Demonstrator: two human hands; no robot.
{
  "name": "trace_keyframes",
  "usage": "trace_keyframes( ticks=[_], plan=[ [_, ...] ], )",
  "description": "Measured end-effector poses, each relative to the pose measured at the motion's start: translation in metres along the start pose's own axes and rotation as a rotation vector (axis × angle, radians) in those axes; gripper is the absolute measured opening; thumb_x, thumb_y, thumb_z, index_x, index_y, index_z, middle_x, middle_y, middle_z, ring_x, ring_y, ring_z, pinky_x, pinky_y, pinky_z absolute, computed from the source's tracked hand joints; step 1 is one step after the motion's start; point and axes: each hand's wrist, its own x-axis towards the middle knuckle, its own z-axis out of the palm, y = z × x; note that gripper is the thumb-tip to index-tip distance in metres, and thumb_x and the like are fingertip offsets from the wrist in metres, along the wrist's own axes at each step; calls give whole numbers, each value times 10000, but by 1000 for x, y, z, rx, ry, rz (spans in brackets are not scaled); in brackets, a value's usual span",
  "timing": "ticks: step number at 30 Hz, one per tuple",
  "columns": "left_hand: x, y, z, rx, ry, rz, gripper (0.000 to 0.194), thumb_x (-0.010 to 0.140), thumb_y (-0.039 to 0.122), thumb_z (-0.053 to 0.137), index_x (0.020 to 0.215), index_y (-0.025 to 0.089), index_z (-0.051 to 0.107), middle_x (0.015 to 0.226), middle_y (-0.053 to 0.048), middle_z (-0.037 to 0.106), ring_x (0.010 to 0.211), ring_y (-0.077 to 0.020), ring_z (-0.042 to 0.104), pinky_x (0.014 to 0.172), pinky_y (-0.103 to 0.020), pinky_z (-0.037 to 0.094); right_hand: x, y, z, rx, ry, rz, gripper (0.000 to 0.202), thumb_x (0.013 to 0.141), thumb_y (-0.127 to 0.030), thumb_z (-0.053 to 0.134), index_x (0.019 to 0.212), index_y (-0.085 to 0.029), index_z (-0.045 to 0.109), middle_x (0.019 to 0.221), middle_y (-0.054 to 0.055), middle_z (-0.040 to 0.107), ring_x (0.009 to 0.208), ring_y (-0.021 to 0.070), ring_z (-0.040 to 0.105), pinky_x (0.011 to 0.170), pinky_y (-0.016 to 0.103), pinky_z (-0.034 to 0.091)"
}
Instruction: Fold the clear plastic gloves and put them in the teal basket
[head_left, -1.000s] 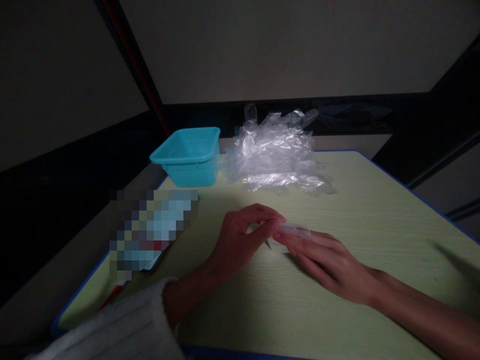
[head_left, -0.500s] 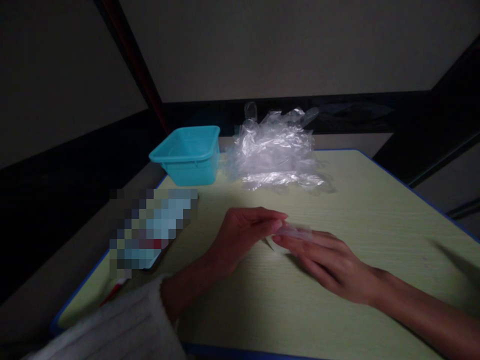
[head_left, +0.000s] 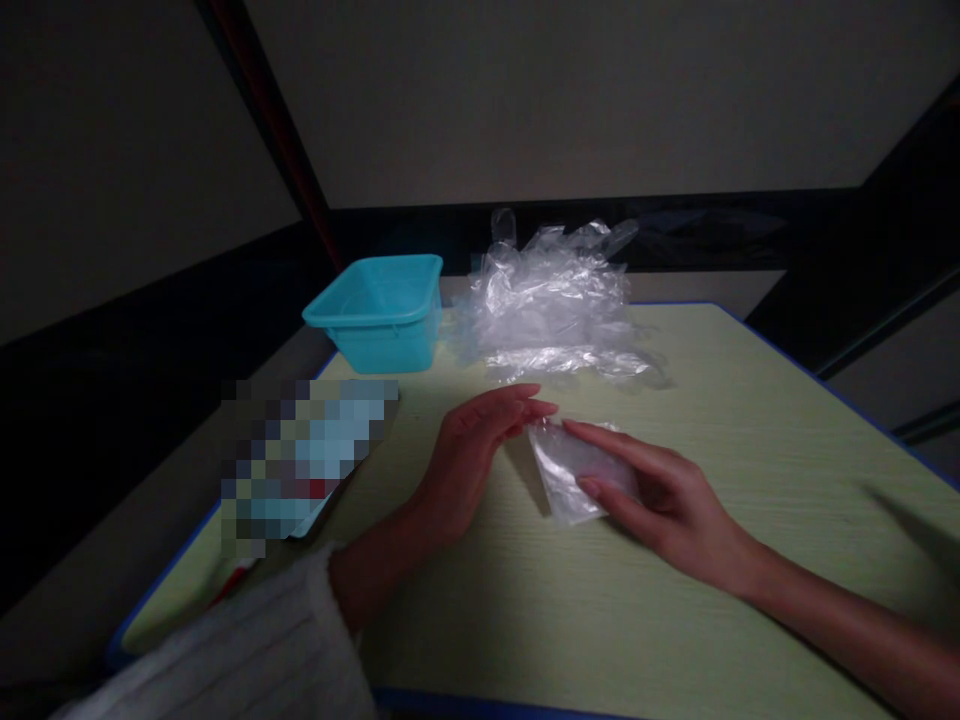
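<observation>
A folded clear plastic glove (head_left: 564, 475), a flat shiny square, is held above the pale table. My right hand (head_left: 667, 500) grips it from the right, thumb on the near side and fingers along the far side. At its upper left corner is my left hand (head_left: 472, 450), fingers stretched out and not wrapped round anything. Whether the left fingertips touch the plastic I cannot tell. Behind both hands lies a loose heap of clear plastic gloves (head_left: 555, 300), with several finger shapes sticking out of it.
A turquoise plastic basket (head_left: 382, 340) stands at the back left, beside the heap. On the left lies a blurred-out flat object (head_left: 322, 450), with a red and white pen-like thing (head_left: 236, 580) near it. The table (head_left: 750, 450) has a blue edge.
The plastic has turned from nearly edge-on to showing its flat face. My left fingers have come out of their pinch and stretched out; the right hand now grips it between thumb and fingers.
</observation>
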Motion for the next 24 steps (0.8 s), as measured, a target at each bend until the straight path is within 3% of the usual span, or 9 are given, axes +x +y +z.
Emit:
trace_keyframes(
  ticks=[9,24],
  plan=[
    [9,-3,-7,58,55,-1,152,709,230,619,828,174,694,854,-23,720,835,-156,623,833,-277,402,4,8,1,376,2,283,511,786,-149,588,1282,-218,484,1265,63,559,1006,162,616,867,324,505],
    [9,-2,-11,212,64,82,143,717,222,609,818,161,691,868,-30,717,796,-158,633,818,-276,441,7,11,4,427,-45,446,577,760,-400,623,1286,-202,490,1299,102,523,1067,243,578,958,439,410]
  ],
)
